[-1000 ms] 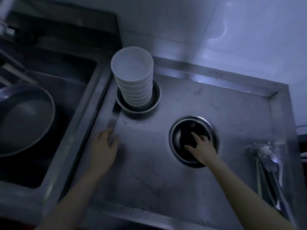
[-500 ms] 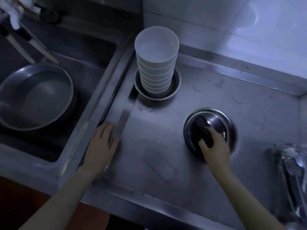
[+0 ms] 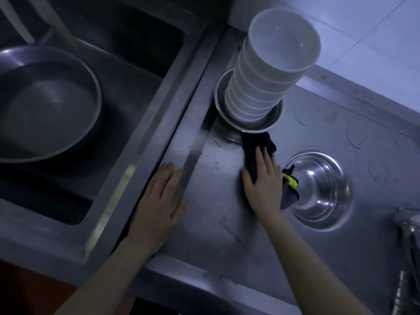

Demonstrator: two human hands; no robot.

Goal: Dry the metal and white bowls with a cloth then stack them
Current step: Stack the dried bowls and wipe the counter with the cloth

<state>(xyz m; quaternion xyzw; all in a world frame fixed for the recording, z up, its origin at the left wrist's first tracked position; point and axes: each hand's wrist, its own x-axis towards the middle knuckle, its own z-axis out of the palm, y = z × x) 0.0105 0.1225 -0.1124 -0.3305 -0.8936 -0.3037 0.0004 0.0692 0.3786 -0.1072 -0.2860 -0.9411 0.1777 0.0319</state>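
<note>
On the steel drainboard (image 3: 227, 235) the right hand (image 3: 263, 185) presses the dark cloth (image 3: 256, 144) flat-fingered, left hand (image 3: 159, 201) resting open, and 1 careless swipe could topple the leaning white bowl stack (image 3: 268, 71).

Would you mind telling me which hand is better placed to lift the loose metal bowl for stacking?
Probably the right hand: it lies on the cloth beside the metal bowl. The left hand rests flat on the sink edge, farther off.

Kitchen: steel sink (image 3: 95, 123) holding a pan (image 3: 48, 105), steel worktop (image 3: 227, 223), stacked white bowls (image 3: 270, 71), tiled wall (image 3: 375, 37).
</note>
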